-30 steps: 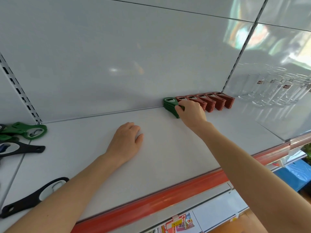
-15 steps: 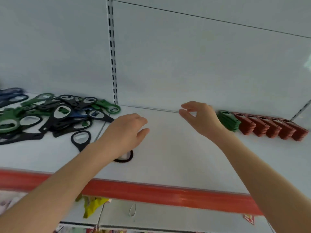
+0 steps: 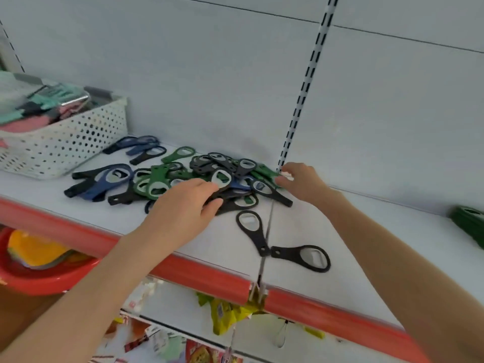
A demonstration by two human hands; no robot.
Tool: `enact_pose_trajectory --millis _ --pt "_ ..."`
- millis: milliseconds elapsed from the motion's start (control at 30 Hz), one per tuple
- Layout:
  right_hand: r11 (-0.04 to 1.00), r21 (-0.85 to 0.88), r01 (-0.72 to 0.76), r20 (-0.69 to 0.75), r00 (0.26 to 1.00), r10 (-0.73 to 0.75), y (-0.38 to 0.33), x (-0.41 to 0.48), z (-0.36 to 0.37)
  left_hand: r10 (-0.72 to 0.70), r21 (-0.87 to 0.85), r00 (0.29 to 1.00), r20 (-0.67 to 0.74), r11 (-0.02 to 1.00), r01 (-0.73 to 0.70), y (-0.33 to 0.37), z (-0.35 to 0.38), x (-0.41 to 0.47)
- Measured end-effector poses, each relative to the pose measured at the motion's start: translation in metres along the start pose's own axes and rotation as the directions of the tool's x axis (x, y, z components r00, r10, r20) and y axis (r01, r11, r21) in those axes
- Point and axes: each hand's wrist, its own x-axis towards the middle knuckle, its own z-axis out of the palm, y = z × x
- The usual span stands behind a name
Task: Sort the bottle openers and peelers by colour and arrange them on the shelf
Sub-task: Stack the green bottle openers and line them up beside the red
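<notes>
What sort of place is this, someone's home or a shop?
Probably a shop: a white shelf with a red price-strip edge, a slotted upright on the back panel, a heap of bottle openers, and packaged goods below.

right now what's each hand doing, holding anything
Left hand: open, fingers over the opener pile.
Right hand: fingers curled at a green opener; grip cannot be told.

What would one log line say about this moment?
left hand: over bottle opener pile | right hand: at green bottle opener, grip unclear | green stack: far right of shelf
</notes>
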Motion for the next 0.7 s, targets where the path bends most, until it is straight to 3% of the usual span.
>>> enact_pose_trajectory --millis 133,300,400,467,567,633,700 --pt "0.99 -0.075 -0.119 -0.011 0.993 0.118 -0.006 0.011 0.018 0.056 -0.046 0.998 0.024 0.997 -0.055 -0.03 -0.004 0.007" --pt "0.968 0.091 -0.233 -0.224 0.943 0.248 -0.003 -0.008 0.009 0.153 -0.179 0.988 -0.015 0.972 -0.154 -0.048 -0.002 0.018" --pt "0.948 0.289 -0.135 -0.31 0.923 0.226 -0.018 -0.037 -0.01 0.131 -0.342 0.985 -0.109 0.926 -0.161 -0.043 -0.005 0.03" --pt "0.921 0.39 0.001 -0.198 0.977 0.082 -0.038 -0.059 -0.021 0.044 -0.505 0.996 -0.08 0.86 -0.078 -0.035 -0.008 0.039" --pt "0.921 0.367 0.132 0.06 0.984 -0.166 -0.07 -0.076 -0.024 -0.024 -0.688 0.988 0.155 0.714 0.126 -0.025 -0.011 0.05" --pt "0.915 0.371 0.158 0.125 0.968 -0.217 -0.079 -0.072 -0.022 0.015 -0.749 0.948 0.318 0.617 0.241 -0.023 -0.011 0.052" --pt "0.91 0.389 0.141 0.147 0.966 -0.213 -0.079 -0.059 -0.021 -0.005 -0.767 0.926 0.377 0.56 0.315 -0.027 -0.011 0.05"
